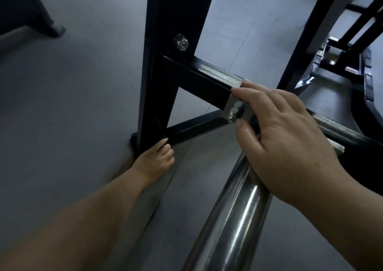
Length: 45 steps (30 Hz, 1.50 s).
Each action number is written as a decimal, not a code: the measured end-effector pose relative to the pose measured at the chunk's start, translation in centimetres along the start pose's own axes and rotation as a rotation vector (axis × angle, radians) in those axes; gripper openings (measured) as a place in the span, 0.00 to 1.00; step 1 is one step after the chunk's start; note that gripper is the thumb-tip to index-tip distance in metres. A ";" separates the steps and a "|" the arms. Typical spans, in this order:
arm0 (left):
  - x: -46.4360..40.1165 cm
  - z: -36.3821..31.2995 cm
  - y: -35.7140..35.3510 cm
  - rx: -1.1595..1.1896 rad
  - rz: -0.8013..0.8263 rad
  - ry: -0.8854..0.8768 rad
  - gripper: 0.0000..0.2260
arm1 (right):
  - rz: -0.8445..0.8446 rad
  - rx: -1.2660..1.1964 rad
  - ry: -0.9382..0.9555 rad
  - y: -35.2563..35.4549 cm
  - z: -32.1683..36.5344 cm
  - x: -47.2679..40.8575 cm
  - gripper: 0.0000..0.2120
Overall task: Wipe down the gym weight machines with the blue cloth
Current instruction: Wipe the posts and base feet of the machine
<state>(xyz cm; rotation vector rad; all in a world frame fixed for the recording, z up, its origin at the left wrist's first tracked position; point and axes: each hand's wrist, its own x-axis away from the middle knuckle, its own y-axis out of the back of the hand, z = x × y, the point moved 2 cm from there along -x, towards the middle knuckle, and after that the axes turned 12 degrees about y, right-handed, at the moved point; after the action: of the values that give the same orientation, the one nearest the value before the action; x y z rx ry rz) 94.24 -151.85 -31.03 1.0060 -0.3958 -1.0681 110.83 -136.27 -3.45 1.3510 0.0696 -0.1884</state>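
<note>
Here the blue cloth is not visible anywhere, so which way it lies from either hand cannot be told. The left hand (157, 156) reaches low, its fingers curled against the lower black bar (194, 126) near the upright post (159, 73) at the floor (72, 104); whether it holds something there is unclear. The right hand (279, 129) is nearer, fingers loosely bent over the bolted bracket (235, 110) on the upper crossbar (199, 73). A shiny steel tube (234, 219) runs below it, toward the camera.
</note>
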 end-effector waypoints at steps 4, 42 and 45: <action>2.6 3.8 1.5 0.492 -0.093 0.553 0.10 | -0.005 -0.013 0.001 -0.1 0.1 -0.2 0.26; 2.2 0.8 -3.1 0.826 0.437 0.743 0.16 | 0.321 0.067 0.108 0.8 2.4 -2.2 0.32; 5.5 -0.1 -4.4 0.831 0.608 0.823 0.18 | 0.282 0.117 0.105 0.3 2.6 -1.8 0.27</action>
<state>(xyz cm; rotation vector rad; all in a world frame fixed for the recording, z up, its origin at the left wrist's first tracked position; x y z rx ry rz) 94.51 -157.02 -35.77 1.7944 -0.4174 0.1518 108.97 -138.54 -2.28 1.4704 -0.0446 0.1184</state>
